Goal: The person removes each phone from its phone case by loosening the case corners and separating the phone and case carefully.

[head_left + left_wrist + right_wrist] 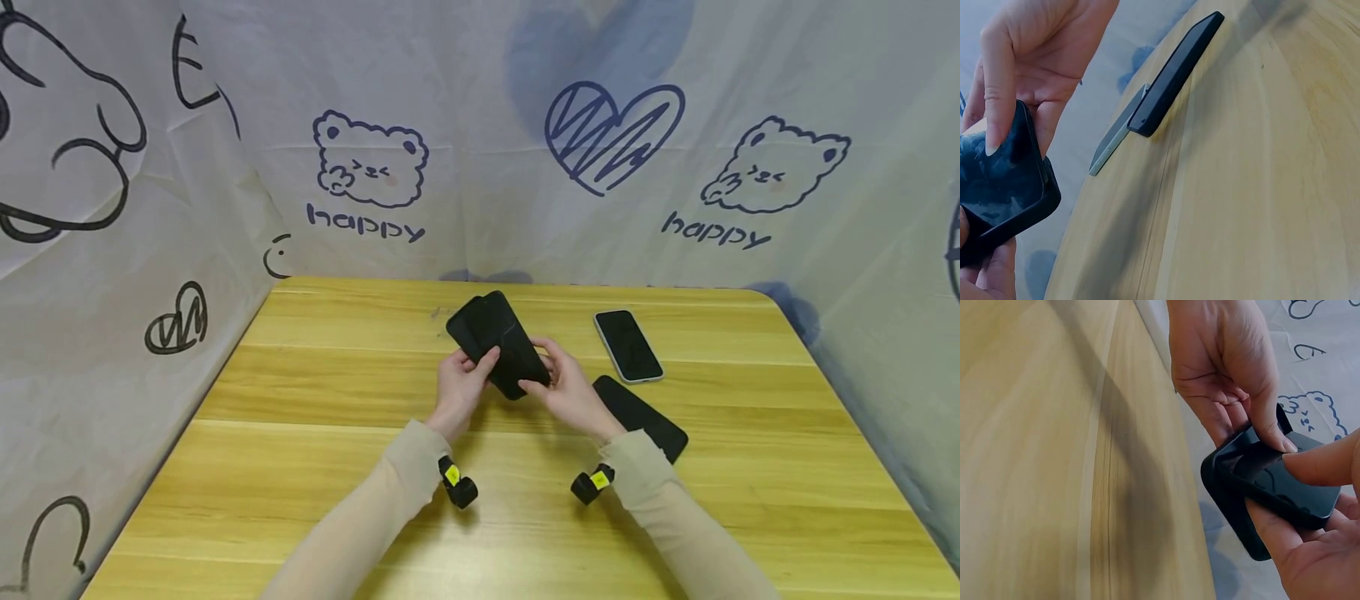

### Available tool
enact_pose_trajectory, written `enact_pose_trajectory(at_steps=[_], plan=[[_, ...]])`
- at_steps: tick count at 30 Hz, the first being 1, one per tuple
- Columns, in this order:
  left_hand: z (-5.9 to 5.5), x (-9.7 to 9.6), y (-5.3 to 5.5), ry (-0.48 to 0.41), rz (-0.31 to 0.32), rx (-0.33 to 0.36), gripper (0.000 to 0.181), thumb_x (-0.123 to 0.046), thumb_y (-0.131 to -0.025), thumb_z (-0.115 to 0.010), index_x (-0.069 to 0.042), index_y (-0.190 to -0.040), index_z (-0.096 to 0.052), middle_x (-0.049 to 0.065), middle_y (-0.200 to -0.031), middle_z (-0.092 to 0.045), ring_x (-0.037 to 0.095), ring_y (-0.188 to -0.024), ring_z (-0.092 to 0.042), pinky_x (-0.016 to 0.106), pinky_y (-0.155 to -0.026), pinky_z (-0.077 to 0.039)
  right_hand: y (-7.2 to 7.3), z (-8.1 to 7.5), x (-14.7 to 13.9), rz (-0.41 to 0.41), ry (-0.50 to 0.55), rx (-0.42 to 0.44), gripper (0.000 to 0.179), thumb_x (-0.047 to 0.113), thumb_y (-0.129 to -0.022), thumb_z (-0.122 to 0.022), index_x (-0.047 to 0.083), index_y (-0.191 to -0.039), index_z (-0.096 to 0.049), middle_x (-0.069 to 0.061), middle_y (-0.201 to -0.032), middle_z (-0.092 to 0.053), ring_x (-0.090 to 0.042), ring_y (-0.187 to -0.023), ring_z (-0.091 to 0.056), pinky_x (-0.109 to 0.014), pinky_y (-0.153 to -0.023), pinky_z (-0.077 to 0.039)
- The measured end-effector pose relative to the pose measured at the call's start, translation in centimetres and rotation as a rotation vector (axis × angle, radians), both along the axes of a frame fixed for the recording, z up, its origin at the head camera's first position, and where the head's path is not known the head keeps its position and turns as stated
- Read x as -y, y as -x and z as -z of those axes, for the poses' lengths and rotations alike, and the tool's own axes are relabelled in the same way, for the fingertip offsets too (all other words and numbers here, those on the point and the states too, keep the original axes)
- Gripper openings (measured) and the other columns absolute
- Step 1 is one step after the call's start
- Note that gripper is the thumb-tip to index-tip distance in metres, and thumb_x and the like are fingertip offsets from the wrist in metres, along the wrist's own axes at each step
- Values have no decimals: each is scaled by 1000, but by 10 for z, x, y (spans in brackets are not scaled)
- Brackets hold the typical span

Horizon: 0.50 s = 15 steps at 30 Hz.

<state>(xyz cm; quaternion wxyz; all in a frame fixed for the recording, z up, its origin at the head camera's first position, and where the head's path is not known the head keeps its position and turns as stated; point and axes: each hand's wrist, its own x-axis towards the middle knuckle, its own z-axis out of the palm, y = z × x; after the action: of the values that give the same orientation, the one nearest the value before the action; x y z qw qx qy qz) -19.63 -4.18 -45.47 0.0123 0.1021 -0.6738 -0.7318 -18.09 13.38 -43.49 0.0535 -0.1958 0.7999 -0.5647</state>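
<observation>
Over the middle of the table, both hands work on a black phone [1275, 481] that lies askew against a black phone case [1210, 472]. My left hand [459, 390] grips the case, fingers beneath its edge and thumb on top. From the other side my right hand [567, 390] pinches the phone, its thumb pressing the glossy screen and its fingers underneath. In the left wrist view, the case's raised corner sticks out past the phone's edge. The fingers hide part of both pieces.
A phone with a pale frame [628, 346] lies screen up to the right. Nearer, a black phone-shaped slab [641, 418] lies partly behind the right forearm. The wooden table [300, 467] ends at a hanging white cloth [480, 200] with drawings on it.
</observation>
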Motion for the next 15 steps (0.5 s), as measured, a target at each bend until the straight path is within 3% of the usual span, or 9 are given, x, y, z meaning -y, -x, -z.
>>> enact_pose_trajectory(at_steps=[8,15], plan=[[3,-1,2,6,40,-26,30,-21,-93,-75,-2,-116,-72,19,-109,-76,7,-84,-70,20,-66,-56,3,3,4,77,-59,20,53,0,-96,-64,-1,-145,-44,-26,-117,-72,-29,-92,-72,-22,-73,-54],[2,1,2,67,65,-35,30,-23,-93,-75,-3,-116,-71,18,-110,-76,18,-95,-74,26,-74,-60,4,10,7,138,-24,22,48,2,-97,-62,-1,-143,-48,-27,-118,-72,-33,-99,-73,-22,-77,-56]])
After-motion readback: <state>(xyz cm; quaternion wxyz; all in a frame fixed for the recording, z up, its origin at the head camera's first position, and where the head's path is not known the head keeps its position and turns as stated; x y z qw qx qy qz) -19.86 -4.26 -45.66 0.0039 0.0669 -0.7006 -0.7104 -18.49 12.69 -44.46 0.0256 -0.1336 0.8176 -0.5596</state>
